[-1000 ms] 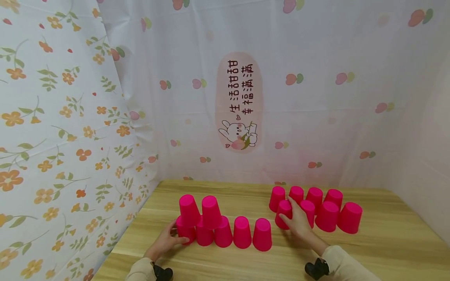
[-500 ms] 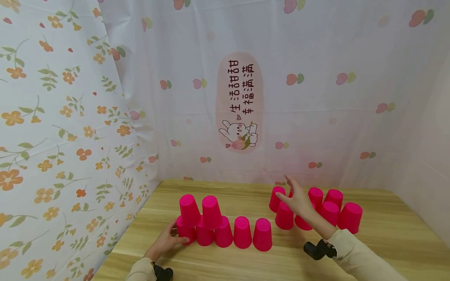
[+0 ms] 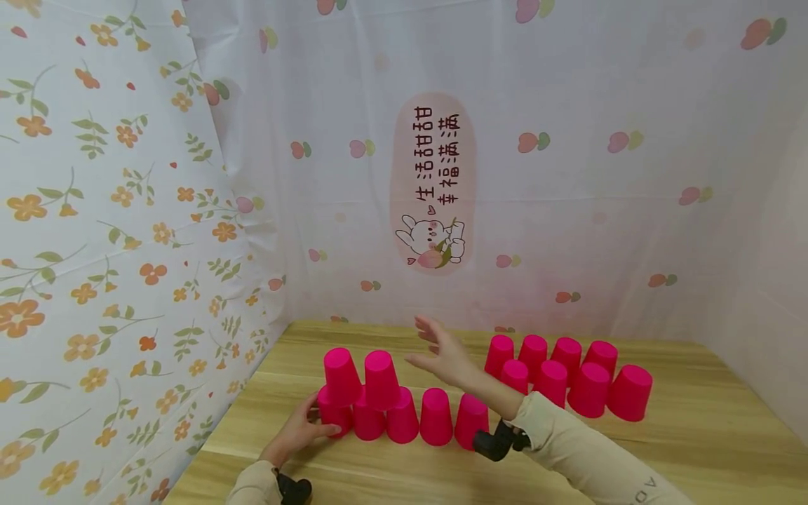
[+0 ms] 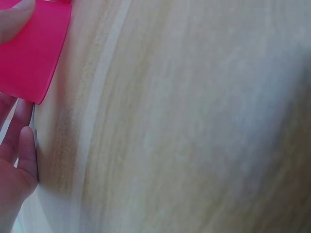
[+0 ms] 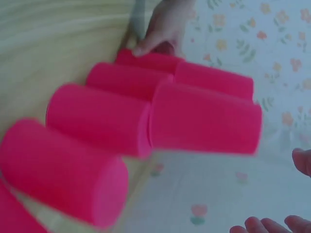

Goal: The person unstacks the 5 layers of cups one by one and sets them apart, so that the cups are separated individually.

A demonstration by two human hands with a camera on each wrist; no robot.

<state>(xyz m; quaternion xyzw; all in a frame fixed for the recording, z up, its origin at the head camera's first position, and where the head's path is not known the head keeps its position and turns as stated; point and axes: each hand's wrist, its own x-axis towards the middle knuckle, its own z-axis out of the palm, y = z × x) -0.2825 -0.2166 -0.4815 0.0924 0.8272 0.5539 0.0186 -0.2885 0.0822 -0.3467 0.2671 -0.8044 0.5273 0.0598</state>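
Observation:
A row of pink upside-down cups stands at the left of the table, with two more cups bridging its left part, among them an upper cup (image 3: 381, 381). My left hand (image 3: 301, 429) holds the leftmost bottom cup (image 3: 337, 414) between thumb and fingers; the left wrist view shows the thumb against that pink cup (image 4: 29, 58). Behind the row's right end, my right hand (image 3: 447, 356) hangs in the air with fingers spread and nothing in it. Its fingertips show at the lower right of the right wrist view, apart from the stacked cups (image 5: 204, 119).
Two rows of pink upside-down cups (image 3: 588, 390) stand at the right of the wooden table (image 3: 379, 477); my right forearm crosses in front of their left end. A printed white cloth (image 3: 555, 210) hangs behind, and a flowered cloth (image 3: 126, 280) on the left.
My right hand has let go of a front-row cup in the right group, risen, and moved left towards the upper cups. The left hand has kept its place on its cup.

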